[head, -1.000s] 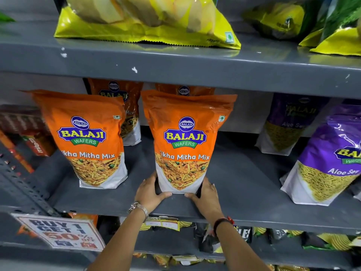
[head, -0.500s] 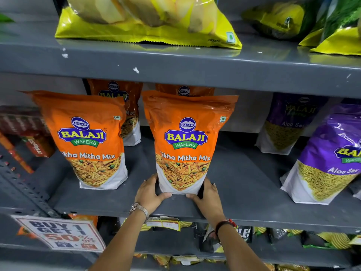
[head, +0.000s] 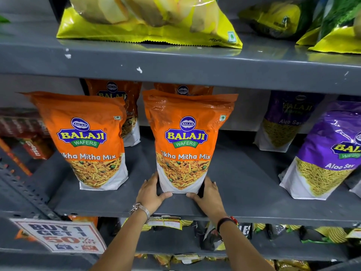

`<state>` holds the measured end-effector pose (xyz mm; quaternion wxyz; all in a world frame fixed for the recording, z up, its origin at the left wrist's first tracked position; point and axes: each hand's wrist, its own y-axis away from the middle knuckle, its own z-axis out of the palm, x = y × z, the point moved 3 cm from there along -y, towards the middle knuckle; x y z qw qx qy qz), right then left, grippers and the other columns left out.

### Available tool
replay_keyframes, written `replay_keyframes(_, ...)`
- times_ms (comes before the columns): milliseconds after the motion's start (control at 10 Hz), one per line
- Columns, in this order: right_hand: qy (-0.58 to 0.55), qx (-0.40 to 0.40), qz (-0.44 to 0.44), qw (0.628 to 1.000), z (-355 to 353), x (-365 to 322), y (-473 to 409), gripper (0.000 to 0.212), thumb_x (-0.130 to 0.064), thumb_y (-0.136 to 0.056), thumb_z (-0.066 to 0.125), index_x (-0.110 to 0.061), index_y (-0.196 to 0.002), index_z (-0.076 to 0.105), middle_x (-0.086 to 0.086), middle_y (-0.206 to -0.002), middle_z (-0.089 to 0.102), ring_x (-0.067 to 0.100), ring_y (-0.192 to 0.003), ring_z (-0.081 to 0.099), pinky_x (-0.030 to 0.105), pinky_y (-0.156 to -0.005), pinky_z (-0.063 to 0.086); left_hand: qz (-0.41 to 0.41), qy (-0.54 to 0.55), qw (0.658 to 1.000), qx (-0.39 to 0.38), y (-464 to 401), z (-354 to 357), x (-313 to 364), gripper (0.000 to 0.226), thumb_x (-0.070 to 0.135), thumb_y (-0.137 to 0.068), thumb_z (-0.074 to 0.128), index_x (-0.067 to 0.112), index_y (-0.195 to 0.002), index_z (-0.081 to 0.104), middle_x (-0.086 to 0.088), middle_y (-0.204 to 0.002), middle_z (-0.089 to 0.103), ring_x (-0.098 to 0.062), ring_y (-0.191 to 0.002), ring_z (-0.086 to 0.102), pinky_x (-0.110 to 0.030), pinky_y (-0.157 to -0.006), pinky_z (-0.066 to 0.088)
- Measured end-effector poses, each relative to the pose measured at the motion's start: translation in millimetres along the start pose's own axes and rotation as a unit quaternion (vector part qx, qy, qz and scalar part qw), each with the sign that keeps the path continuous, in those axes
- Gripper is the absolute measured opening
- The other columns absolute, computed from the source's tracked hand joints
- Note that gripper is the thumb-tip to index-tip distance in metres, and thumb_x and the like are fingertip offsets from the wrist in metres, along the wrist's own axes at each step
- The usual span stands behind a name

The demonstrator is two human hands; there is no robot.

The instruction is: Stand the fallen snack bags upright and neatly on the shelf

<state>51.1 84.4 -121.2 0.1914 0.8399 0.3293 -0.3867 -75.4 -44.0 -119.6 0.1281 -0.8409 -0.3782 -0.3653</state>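
From the head view, both hands bracket the base of one orange snack bag [head: 185, 141] that stands upright near the front of the grey middle shelf [head: 244, 184]. The left hand [head: 150, 192] presses against the bag's lower left corner and the right hand [head: 208, 192] against its lower right corner. On each hand the fingers lie together along the side of the pouch, and the thumbs reach across in front of its bottom edge. It reads as a squeeze from both sides, not a lift, probably to square the flat base on the shelf so the bag stands on its own and faces outward.

To the left, a second orange bag [head: 88, 141] stands apart from it with a clear gap between them. More orange bags [head: 117, 98] sit farther back, behind these two. To the right, well apart, a purple bag [head: 328, 153] leans a little, with another purple bag [head: 287, 122] behind it near the rear wall; these may want straightening next.

Above, a yellow bag [head: 148, 22] lies flat on the upper shelf [head: 175, 61], whose front lip hangs close over the orange bags' tops and leaves little headroom. Low on the left hangs a discount sign [head: 62, 236].
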Motion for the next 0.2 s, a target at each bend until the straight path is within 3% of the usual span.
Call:
replay_keyframes(100,-0.059,-0.006,-0.008,0.998,-1,4,3,0.1,-0.026,-0.064,0.079,-0.025,-0.141,0.015,0.001,-0.147,0.037,0.023,-0.137,0.029,0.05,-0.113,0.029,0.0,0.006,1.0,-0.02,-2,4,-12,0.09,0.032,-0.079,0.062,0.01,-0.143,0.004,-0.009,-0.156,0.008,-0.027,-0.144,0.008,-0.041,-0.119,0.004)
replay_keyframes(200,-0.087,0.022,-0.006,0.996,-6,8,16,0.101,-0.022,-0.073,0.074,-0.027,-0.144,0.001,0.0,-0.155,0.019,0.02,-0.143,0.014,0.044,-0.117,0.022,0.068,-0.08,0.988,0.117,11,-1,-18,0.081,0.06,-0.085,0.02,0.004,-0.141,0.007,-0.006,-0.15,0.001,-0.02,-0.143,-0.008,-0.034,-0.117,-0.007)
